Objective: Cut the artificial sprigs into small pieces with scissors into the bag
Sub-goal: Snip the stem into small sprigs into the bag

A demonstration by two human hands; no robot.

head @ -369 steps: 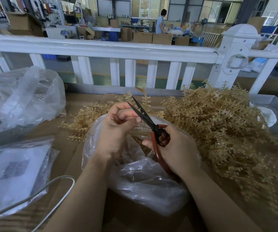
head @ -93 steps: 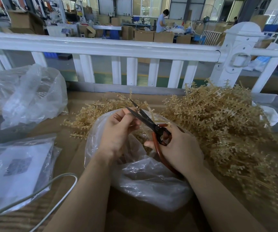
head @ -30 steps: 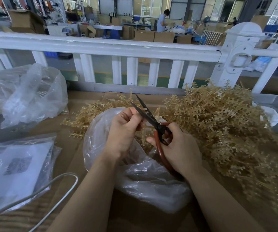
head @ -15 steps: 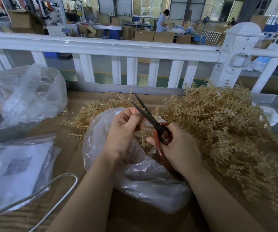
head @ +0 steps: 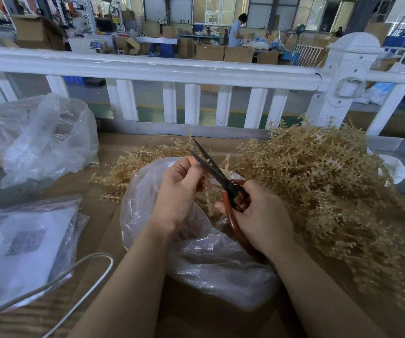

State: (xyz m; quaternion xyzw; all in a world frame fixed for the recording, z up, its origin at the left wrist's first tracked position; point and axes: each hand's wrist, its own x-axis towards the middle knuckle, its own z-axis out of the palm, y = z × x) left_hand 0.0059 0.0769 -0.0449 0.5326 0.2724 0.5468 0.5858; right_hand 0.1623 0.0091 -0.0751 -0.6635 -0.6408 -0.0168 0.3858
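- Your right hand (head: 262, 215) is wrapped around the red handles of the scissors (head: 223, 178), fingers through the loop; the lower handle runs under your palm and is mostly hidden there.
- The dark blades stand apart in a narrow V, tips pointing toward the upper middle of the frame, just above your left hand (head: 179, 191).
- Your left hand is curled, fingertips pinched together right at the blades — what it pinches is too small and too covered by the fingers to make out clearly, though pale sprig stems (head: 208, 201) hang below it between your two hands.
- The clear bag (head: 211, 264) sits at centre frame under both hands; its mouth is largely masked by your wrists, and the cut pieces inside show only as a blur through the plastic.
- The big heap of tan sprigs (head: 323, 181) fills the right side of the frame, with a smaller spread (head: 123, 172) behind the bag to the left; its lower right end smears out with the lens.
- At the left edge, a crumpled plastic bag (head: 40, 135) above and a flat bagged sheet (head: 23, 245) below — both cut off by the frame, the print unreadable.
- A white cable (head: 74, 272) loops in from the lower left, its end out of view.
- A white railing (head: 172, 69) crosses the top.
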